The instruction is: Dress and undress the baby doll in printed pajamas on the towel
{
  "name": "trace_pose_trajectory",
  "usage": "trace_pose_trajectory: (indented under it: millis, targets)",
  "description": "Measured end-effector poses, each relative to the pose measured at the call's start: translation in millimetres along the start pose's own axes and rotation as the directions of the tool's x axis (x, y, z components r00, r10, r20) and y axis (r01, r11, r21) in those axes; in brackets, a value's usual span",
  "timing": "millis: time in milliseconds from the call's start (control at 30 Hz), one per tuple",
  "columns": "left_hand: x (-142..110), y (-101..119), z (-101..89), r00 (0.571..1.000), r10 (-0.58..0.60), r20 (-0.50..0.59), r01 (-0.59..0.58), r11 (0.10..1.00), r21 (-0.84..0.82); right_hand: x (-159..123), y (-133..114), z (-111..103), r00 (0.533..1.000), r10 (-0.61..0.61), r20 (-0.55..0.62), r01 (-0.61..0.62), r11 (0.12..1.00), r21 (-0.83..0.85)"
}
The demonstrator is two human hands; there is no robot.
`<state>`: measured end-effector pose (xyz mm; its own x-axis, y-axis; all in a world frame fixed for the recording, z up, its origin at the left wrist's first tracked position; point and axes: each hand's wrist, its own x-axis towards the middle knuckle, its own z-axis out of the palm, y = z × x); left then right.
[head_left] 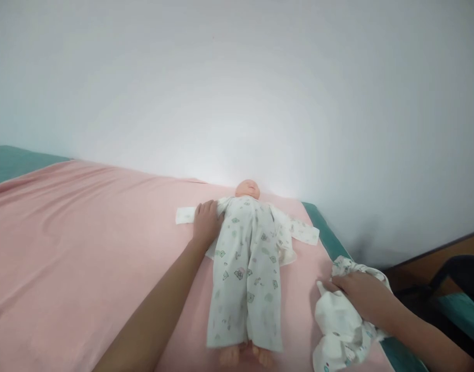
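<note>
Quietly, against a pale wall (pixel 237 93), I work over a doll (pixel 247 189) lying on its back on a pink sheet (pixel 85 248), its head toward the wall and its bare feet (pixel 229 356) toward me. Printed trousers (pixel 244 268) stretch down its front from just below the neck, both legs side by side; whether they are worn or merely laid on top, I cannot tell. A matching shirt shows from beneath them, one sleeve (pixel 185 215) out to my left, the other sleeve (pixel 304 232) slanting out to my right, with a bit of hem below it.

My left grip (pixel 206 223) rests over the near end of the left-hand sleeve, beside the trousers, fingers close together and bent; whether it pinches the fabric or only presses, I cannot tell. My right grip (pixel 363 293) is closed on the folds of a bundled cloth (pixel 339 323), heaped at the right edge of the sheet, near a strip of green cover (pixel 330 232) and well apart from the doll.

Done well, I judge, this calls for light, flat pressure on the left, enough to steady the sleeve without tugging the shirt askew. On the right, the loose folds are best gathered fully into the palm and kept clear of the trouser leg, since a trailing corner could rumple the sheet or drag the smooth fabric out of line
</note>
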<state>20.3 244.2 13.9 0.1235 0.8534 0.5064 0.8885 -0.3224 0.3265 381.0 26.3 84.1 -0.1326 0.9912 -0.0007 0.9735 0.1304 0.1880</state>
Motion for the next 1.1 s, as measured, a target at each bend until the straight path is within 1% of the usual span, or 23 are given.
trace_pose_trajectory:
  millis: [67,100,200,300,367,433,467,533,600,633,700,733,767,800,833,867,933,1000,1100]
  targets:
    - [0.0,-0.1,0.2,1.0,-0.01,-0.002,0.01,1.0,-0.008,6.6,-7.5,-2.2,0.99,-0.071,0.12,0.074,0.997,-0.02]
    - [0.1,-0.3,0.3,1.0,-0.017,-0.008,0.016,1.0,-0.012,9.7,-11.9,-2.7,0.983,-0.095,0.157,0.101,0.994,-0.031]
    - [0.4,-1.1,-0.2,0.999,-0.023,-0.033,0.022,0.999,-0.027,14.9,-22.6,-0.2,0.978,-0.129,0.161,0.141,0.987,-0.07]
    - [1.9,-1.0,-1.6,0.999,-0.019,-0.043,0.018,0.999,-0.041,17.8,-22.3,0.8,0.974,-0.131,0.183,0.147,0.986,-0.082]
    - [3.6,-0.4,-2.2,0.999,-0.033,-0.043,0.031,0.999,-0.04,23.9,-19.0,-7.6,0.964,-0.123,0.234,0.144,0.987,-0.072]
    - [5.7,0.3,-1.6,0.997,-0.05,-0.052,0.048,0.998,-0.035,36.7,-21.2,-25.8,0.956,-0.112,0.271,0.131,0.99,-0.052]
    - [6.8,0.7,-0.8,0.997,-0.053,-0.061,0.051,0.998,-0.033,46.1,-26.1,-37.6,0.955,-0.112,0.274,0.127,0.991,-0.035]
    - [9.0,1.3,1.6,0.995,-0.05,-0.084,0.048,0.998,-0.027,70.7,-45.2,-61.9,0.966,-0.136,0.219,0.13,0.991,0.04]
    - [11.1,1.7,4.2,0.994,-0.05,-0.099,0.049,0.999,-0.02,102.8,-74.2,-79.9,0.991,-0.126,0.049,0.12,0.985,0.122]
    - [12.2,1.7,5.4,0.993,-0.06,-0.105,0.059,0.998,-0.017,121.1,-90.7,-84.6,0.99,-0.133,-0.048,0.14,0.974,0.181]
    - [14.7,1.0,7.0,0.989,-0.099,-0.111,0.099,0.995,-0.011,160.9,-124.3,-85.0,0.955,-0.19,-0.228,0.249,0.93,0.27]
    - [16.1,0.1,7.4,0.986,-0.125,-0.113,0.125,0.992,-0.009,181.5,-140.2,-81.8,0.933,-0.204,-0.297,0.287,0.919,0.271]
    - [17.7,-1.3,7.6,0.982,-0.151,-0.114,0.152,0.988,-0.006,201.8,-155.0,-77.5,0.919,-0.195,-0.343,0.292,0.92,0.261]
    - [19.4,-3.4,7.6,0.978,-0.178,-0.113,0.179,0.984,-0.004,221.2,-168.3,-73.0,0.914,-0.189,-0.36,0.288,0.926,0.245]
    - [21.4,-6.0,7.4,0.973,-0.205,-0.106,0.206,0.979,-0.003,239.1,-179.9,-69.0,0.923,-0.174,-0.343,0.263,0.936,0.235]
    - [23.5,-9.3,7.2,0.967,-0.235,-0.096,0.236,0.972,-0.005,254.9,-189.6,-65.8,0.938,-0.175,-0.3,0.246,0.944,0.218]
    - [28.0,-17.0,6.8,0.953,-0.296,-0.066,0.295,0.955,-0.016,279.0,-202.6,-62.2,0.962,-0.203,-0.183,0.235,0.957,0.172]
    - [32.4,-24.7,6.4,0.938,-0.347,-0.025,0.345,0.937,-0.044,292.6,-207.7,-59.9,0.967,-0.243,-0.081,0.252,0.958,0.136]
    - [36.3,-31.4,6.5,0.927,-0.376,0.018,0.375,0.92,-0.109,299.0,-207.0,-54.4,0.961,-0.276,0.0,0.274,0.956,0.103]
